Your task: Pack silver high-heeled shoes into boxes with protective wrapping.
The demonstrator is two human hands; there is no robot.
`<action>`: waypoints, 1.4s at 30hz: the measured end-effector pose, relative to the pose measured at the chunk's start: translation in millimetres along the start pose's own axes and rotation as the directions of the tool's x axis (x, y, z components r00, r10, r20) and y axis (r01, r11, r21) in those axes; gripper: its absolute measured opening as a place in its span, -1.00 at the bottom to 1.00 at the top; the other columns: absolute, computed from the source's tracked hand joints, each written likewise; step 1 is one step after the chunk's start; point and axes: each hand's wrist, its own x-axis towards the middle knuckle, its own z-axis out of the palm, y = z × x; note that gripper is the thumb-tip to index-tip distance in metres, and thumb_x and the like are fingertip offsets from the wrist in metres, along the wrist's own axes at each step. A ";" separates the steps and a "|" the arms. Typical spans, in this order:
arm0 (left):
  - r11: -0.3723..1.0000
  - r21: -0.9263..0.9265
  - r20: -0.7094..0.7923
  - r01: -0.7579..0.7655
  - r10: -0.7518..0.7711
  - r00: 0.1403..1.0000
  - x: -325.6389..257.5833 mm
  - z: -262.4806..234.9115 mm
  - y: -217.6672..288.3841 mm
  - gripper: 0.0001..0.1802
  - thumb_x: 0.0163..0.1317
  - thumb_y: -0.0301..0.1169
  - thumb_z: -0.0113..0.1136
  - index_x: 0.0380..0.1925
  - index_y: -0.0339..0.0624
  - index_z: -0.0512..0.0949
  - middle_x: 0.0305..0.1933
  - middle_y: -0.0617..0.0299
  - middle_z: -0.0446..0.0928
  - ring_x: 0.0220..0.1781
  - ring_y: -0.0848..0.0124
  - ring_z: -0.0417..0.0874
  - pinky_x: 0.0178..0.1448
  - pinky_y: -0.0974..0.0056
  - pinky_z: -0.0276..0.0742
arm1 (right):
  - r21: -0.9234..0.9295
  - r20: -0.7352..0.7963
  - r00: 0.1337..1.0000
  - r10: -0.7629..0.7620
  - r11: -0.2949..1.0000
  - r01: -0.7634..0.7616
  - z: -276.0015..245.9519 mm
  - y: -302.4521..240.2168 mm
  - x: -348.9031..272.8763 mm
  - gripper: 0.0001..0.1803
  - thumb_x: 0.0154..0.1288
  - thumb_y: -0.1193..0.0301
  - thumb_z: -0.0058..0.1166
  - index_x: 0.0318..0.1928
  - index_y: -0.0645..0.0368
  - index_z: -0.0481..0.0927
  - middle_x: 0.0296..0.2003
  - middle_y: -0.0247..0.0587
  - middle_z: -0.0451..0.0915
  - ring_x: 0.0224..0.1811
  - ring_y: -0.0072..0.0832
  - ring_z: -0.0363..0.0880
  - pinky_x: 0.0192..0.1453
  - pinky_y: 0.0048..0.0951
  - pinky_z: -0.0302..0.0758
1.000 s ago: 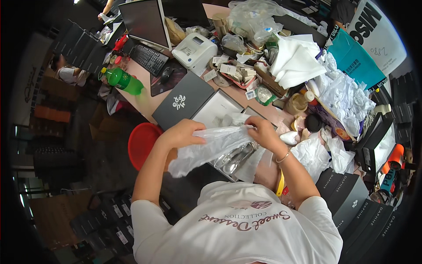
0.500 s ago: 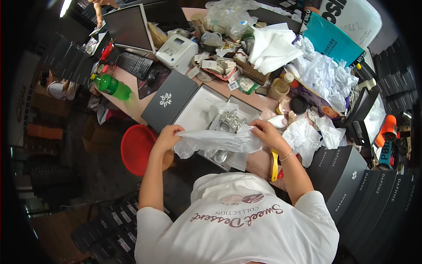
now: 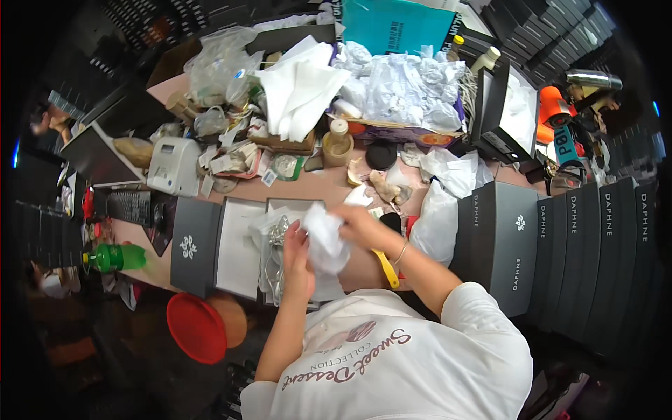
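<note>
Between my two hands is a crumpled sheet of thin white wrapping paper (image 3: pixel 326 241), blurred by motion. My right hand (image 3: pixel 358 225) grips its right side, fingers closed. On the other side my left hand (image 3: pixel 297 262) is curled against the wad. Left of it lies an open shoe box (image 3: pixel 238 248) with a pale inside, its dark grey lid (image 3: pixel 194 269) at its left end. In the box, silver glittery shoes (image 3: pixel 278 234) rest among clear and white wrapping, partly hidden by my left hand.
A yellow-handled tool (image 3: pixel 386 269) lies beside my right forearm. Dark shoe boxes (image 3: pixel 493 245) stand at the right. A carton of crumpled white paper (image 3: pixel 413 91), a bottle (image 3: pixel 338 143) and a label printer (image 3: pixel 173 166) are behind. A red basin (image 3: pixel 196 327) sits below the table's left edge.
The sheet, stretched wide between both hands over the box, is now bunched into a wad. My hands have come together right of the shoes, and the view has turned right.
</note>
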 end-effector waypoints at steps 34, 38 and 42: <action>0.663 0.718 0.055 0.210 -0.355 0.933 13.8 -50.1 -27.2 -0.60 0.21 -0.48 0.20 0.05 -0.29 0.43 -0.10 0.13 0.53 -0.16 0.47 0.56 -0.11 0.40 0.50 | -0.815 -0.108 0.753 0.649 0.375 -0.441 -297.1 113.9 121.6 -0.77 0.00 0.53 0.01 -0.33 0.34 0.67 -0.29 0.14 0.65 -0.24 -0.11 0.67 -0.20 -0.20 0.57; 0.608 0.785 0.069 0.120 -0.278 0.958 14.2 -49.7 -21.5 -0.60 0.19 -0.44 0.22 0.04 -0.26 0.45 -0.11 0.11 0.54 -0.17 0.43 0.58 -0.11 0.36 0.51 | -0.728 -0.288 0.744 0.602 0.367 -0.579 -311.2 94.8 113.1 -0.74 0.02 0.62 -0.07 -0.30 0.35 0.66 -0.27 0.19 0.62 -0.19 -0.05 0.65 -0.15 -0.17 0.58; 0.564 0.814 0.049 0.140 -0.307 0.951 10.3 -59.7 -19.5 -0.60 0.19 -0.40 0.22 0.04 -0.23 0.46 -0.09 0.07 0.54 -0.18 0.39 0.59 -0.12 0.32 0.51 | -0.379 -0.175 0.639 0.749 0.548 -0.745 -343.1 98.7 104.1 -0.79 0.11 0.50 -0.02 -0.28 0.37 0.57 -0.46 0.02 0.66 -0.53 -0.27 0.68 -0.44 -0.26 0.61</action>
